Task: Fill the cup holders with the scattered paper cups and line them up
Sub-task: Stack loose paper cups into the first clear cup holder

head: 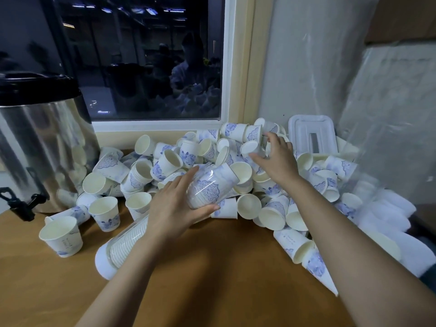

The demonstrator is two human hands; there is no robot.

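Observation:
A big heap of white paper cups with blue print covers the back of the wooden table. My left hand grips a clear plastic cup holder that holds a stack of cups and lies tilted over the heap's front edge. My right hand reaches into the heap further back and grips a single cup with thumb and fingers. A second clear holder, full of stacked cups and with a white end cap, lies on the table under my left forearm.
A steel drinks urn with a black tap stands at the left. A white plastic lid leans at the back right by a plastic-wrapped stack. A window is behind the heap. Loose cups stand at the front left.

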